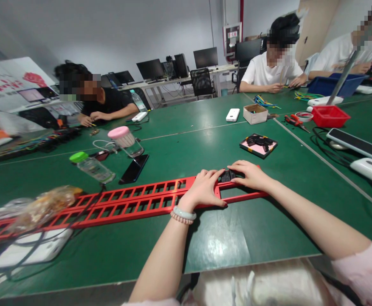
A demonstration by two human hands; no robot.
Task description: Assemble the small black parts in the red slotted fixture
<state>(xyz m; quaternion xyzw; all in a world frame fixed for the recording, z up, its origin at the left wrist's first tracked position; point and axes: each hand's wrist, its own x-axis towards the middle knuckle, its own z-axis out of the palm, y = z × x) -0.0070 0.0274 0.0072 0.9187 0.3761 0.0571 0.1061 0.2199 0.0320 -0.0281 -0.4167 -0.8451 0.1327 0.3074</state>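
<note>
A long red slotted frame (160, 204) lies across the green table, its right end under my hands. A small black block (226, 176) sits in the upper slot row at that end. My left hand (204, 188) spans the frame, thumb at the near edge and fingers over the far rail, with the index fingertip against the block. From the right, my right hand (250, 174) presses its thumb and fingers to the block. Both hands partly cover the block, so its details do not show. Beyond them lies a shallow tray (243, 147) of black pieces (260, 142).
Left of my hands are a phone (134, 168), a green-lidded bottle (93, 168), a pink-lidded jar (127, 142) and a plastic bag (46, 208) over the frame. Rightward stand a red bin (330, 116), pliers (297, 122) and cables. Co-workers sit across the table.
</note>
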